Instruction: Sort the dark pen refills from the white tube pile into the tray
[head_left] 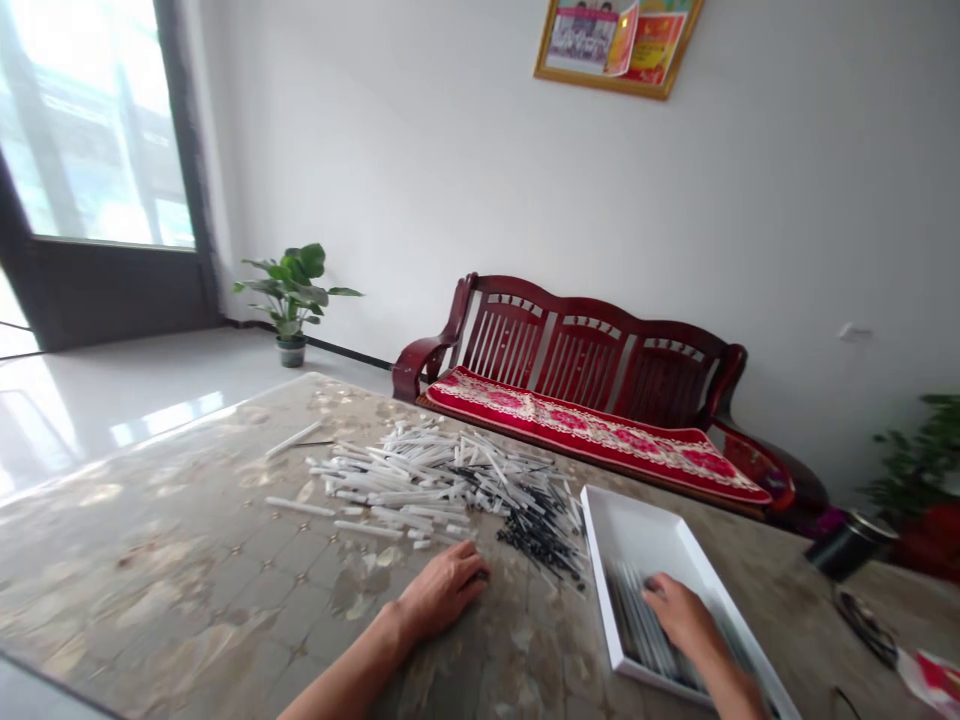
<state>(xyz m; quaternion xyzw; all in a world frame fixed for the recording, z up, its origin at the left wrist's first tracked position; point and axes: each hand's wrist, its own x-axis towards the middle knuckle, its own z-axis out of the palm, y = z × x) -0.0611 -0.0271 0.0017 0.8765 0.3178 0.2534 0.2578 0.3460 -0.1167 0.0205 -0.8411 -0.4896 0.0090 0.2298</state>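
My left hand [446,585] rests on the table in front of the pile, its fingers curled together. A small dark spot shows at its fingertips, too unclear to name. A loose heap of white pen-like tubes [405,470] lies just beyond it. Thin black sticks with knobbed dark ends [544,535] lie at the heap's right side. Over a shallow white box [652,525] on the right, my right hand [679,610] reaches in with bent fingers drawn together. Beneath it lies a row of slim whitish-grey sticks [637,625], slightly blurred. What the right fingers hold is hidden.
Several white tubes lie apart at the heap's left. The patterned table [187,560] spreads to the left. A black cylindrical container [851,545] and a dark cable [866,630] are at the right. Behind stand a red wooden bench [585,360] and a potted plant [292,290].
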